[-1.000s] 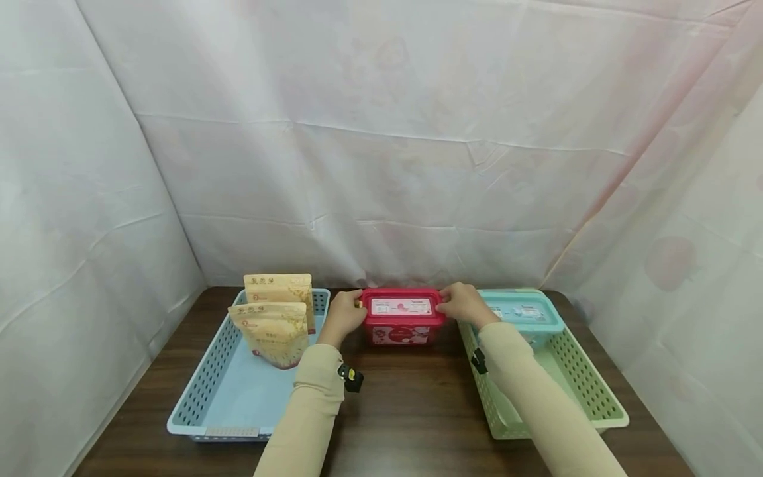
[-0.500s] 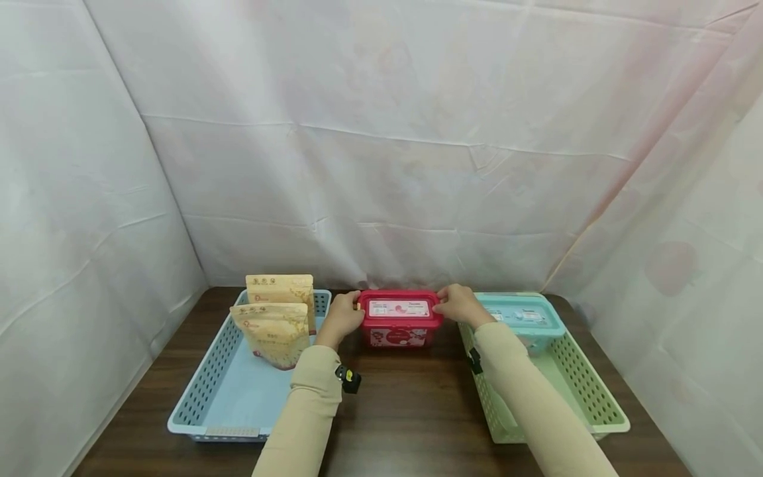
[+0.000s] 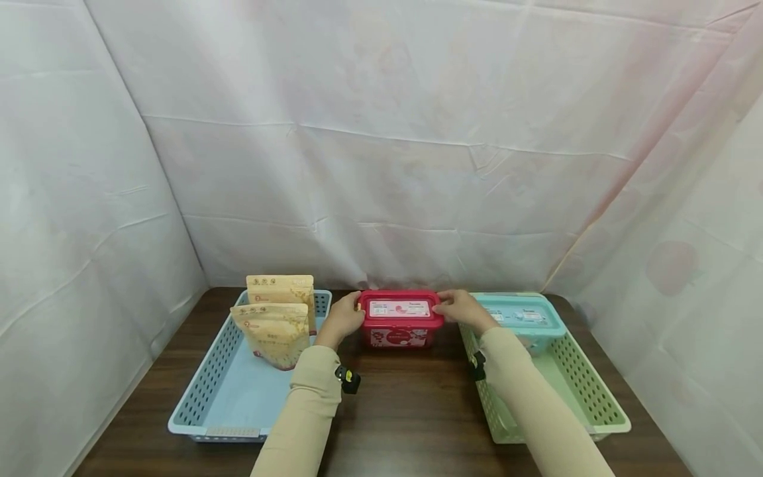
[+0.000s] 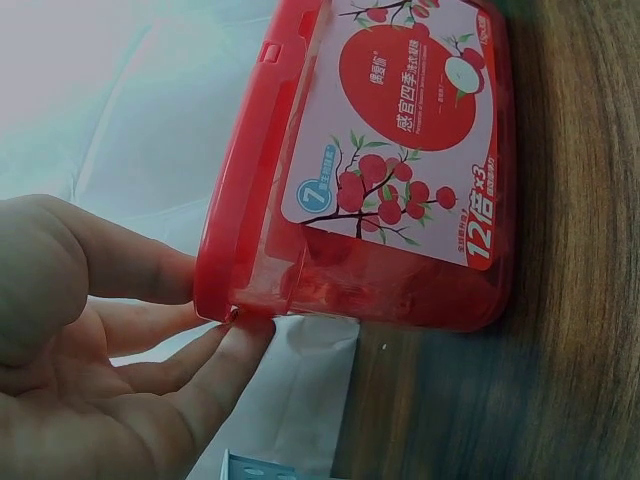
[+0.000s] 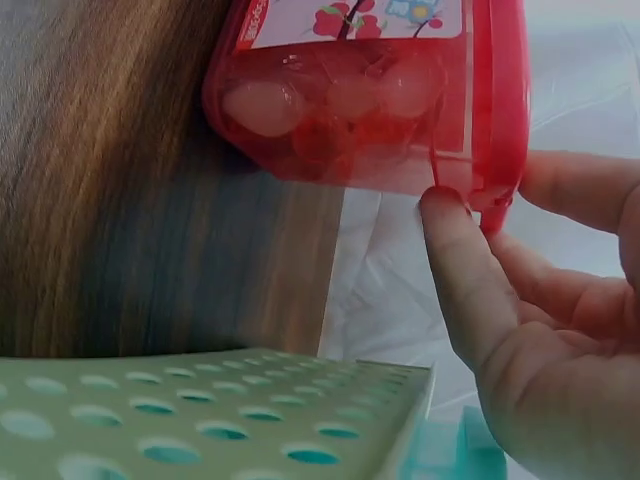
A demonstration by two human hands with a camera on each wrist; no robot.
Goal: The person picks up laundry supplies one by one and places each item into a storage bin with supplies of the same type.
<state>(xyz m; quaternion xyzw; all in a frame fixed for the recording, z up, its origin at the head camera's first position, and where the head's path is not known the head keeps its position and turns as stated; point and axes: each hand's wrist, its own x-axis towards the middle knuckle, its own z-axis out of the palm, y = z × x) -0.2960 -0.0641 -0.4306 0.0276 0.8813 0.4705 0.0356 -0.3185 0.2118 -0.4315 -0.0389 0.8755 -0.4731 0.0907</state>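
Observation:
A red lidded tub of laundry pods (image 3: 398,337) stands on the dark wood table near the back cloth, between two baskets. At its left end my left hand (image 3: 344,319) pinches the lid's rim, thumb and fingers above and below it in the left wrist view. The right hand (image 3: 467,310) grips the opposite end of the rim the same way. Through the clear red wall of the tub (image 5: 350,120), pale round pods show in the right wrist view. A cherry-patterned label (image 4: 400,130) covers its front.
On the left, a light blue basket (image 3: 244,404) holds two yellow stand-up pouches (image 3: 274,334). To the right, a green basket (image 3: 581,377) holds a turquoise lidded tub (image 3: 527,315) at its back; its holed side is close to my right hand. White cloth (image 3: 381,165) surrounds the table.
The red tub has shifted slightly left and towards me, with both hands staying on its rim. My right hand's knuckles have dropped a little. The baskets and pouches stay put.

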